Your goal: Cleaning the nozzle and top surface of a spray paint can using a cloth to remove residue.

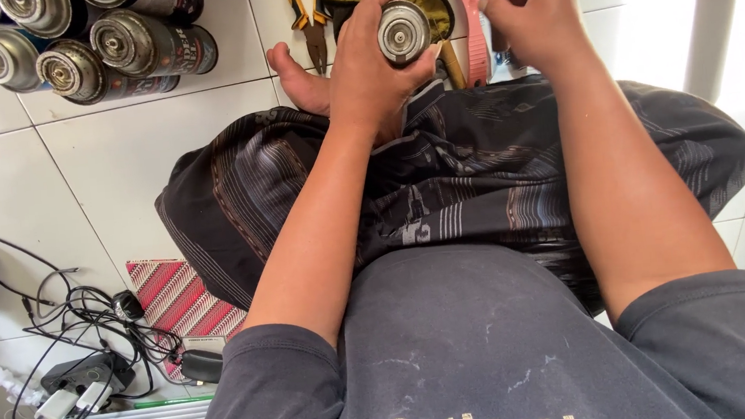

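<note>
Partly, left hand (369, 66) hides can (404, 31)

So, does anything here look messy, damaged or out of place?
Mostly the cables: black leads lie in a loose tangle on the white tiled floor. The spray cans lying on their sides look worn. The left hand holds one can end-on; nothing looks spilled.
</note>
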